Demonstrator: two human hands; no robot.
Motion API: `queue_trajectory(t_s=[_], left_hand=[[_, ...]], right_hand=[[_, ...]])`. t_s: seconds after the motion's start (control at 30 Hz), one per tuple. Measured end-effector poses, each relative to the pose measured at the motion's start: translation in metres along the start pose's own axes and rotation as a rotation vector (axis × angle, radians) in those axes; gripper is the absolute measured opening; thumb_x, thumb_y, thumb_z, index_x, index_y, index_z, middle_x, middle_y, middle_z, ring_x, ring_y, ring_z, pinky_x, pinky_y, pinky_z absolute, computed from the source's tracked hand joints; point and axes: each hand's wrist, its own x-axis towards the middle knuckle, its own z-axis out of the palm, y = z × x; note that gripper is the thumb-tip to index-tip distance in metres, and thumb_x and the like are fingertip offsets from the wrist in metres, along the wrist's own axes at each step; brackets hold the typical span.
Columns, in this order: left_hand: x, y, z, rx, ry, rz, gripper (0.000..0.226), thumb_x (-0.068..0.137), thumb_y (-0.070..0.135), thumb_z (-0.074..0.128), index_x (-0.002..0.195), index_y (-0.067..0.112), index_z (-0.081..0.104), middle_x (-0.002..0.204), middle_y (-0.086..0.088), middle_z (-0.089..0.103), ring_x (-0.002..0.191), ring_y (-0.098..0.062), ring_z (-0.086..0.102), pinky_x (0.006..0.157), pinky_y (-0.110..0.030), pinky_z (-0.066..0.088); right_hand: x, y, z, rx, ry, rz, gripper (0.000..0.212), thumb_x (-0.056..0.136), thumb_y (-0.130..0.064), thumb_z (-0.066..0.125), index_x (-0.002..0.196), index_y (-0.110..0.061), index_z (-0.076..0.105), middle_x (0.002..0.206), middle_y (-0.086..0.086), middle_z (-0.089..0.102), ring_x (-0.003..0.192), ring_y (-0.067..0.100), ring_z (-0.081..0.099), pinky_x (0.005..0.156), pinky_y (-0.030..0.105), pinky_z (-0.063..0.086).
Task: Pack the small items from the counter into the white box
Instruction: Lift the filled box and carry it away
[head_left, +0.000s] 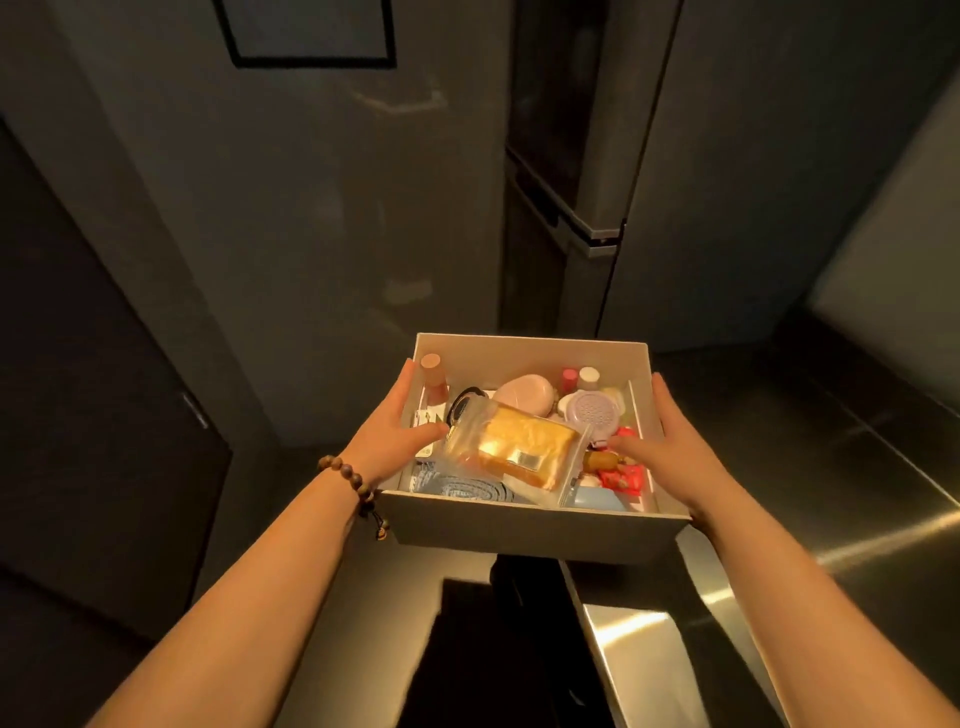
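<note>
The white box (530, 530) is lifted in front of me, off the counter, held between both hands. My left hand (392, 434) grips its left wall, thumb hooked inside over the rim. My right hand (670, 441) grips the right wall the same way, thumb lying inside. The box is full of small items: a yellow pouch in a clear bag (519, 447) on top, a lilac round case (592, 410), a pink oval case (524, 392), small bottles (434, 376) along the back, red sweet wrappers (623, 475) and a blue strap (457, 488).
A steel counter (841, 467) runs along the right, its near corner (639, 639) below the box. A tall grey fridge (587, 197) stands ahead. Dark cabinet doors (88, 389) fill the left. The floor below is dark.
</note>
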Motion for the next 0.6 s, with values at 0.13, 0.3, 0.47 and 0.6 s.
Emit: queue_trajectory(t_s=[0.13, 0.3, 0.47, 0.6], left_hand=[[0.006, -0.048, -0.081, -0.024, 0.068, -0.045, 0.089, 0.084, 0.026, 0.065, 0.146, 0.039, 0.002, 0.154, 0.008, 0.017, 0.138, -0.019, 0.024, 0.110, -0.045, 0.021], [0.016, -0.105, -0.171, -0.098, 0.118, -0.113, 0.089, 0.081, 0.025, 0.069, 0.141, 0.051, 0.009, 0.141, 0.024, 0.032, 0.133, -0.011, 0.026, 0.107, -0.043, 0.025], [0.035, -0.149, -0.221, -0.127, 0.129, -0.151, 0.086, 0.081, 0.017, 0.069, 0.142, 0.048, 0.017, 0.146, 0.009, 0.034, 0.135, -0.019, 0.029, 0.104, -0.050, 0.029], [0.057, -0.179, -0.232, -0.174, 0.124, -0.177, 0.086, 0.081, 0.015, 0.069, 0.142, 0.047, 0.018, 0.134, 0.014, 0.045, 0.122, -0.010, 0.042, 0.092, -0.032, 0.043]], right_hand=[[0.042, -0.039, 0.079, 0.063, -0.083, 0.001, 0.074, 0.057, -0.060, 0.070, 0.102, -0.077, 0.014, 0.119, -0.035, 0.037, 0.096, -0.006, 0.046, 0.079, 0.026, 0.035], [0.087, -0.079, 0.176, 0.087, -0.148, -0.002, 0.076, 0.059, -0.061, 0.071, 0.092, -0.089, 0.009, 0.092, -0.060, 0.036, 0.084, -0.022, 0.049, 0.077, 0.012, 0.035], [0.125, -0.089, 0.243, 0.094, -0.199, -0.003, 0.077, 0.055, -0.067, 0.070, 0.098, -0.089, 0.010, 0.097, -0.061, 0.037, 0.089, -0.017, 0.051, 0.075, 0.010, 0.037], [0.158, -0.082, 0.273, 0.088, -0.235, 0.000, 0.090, 0.062, -0.060, 0.072, 0.122, -0.073, 0.006, 0.113, -0.047, 0.035, 0.098, -0.008, 0.049, 0.088, 0.020, 0.038]])
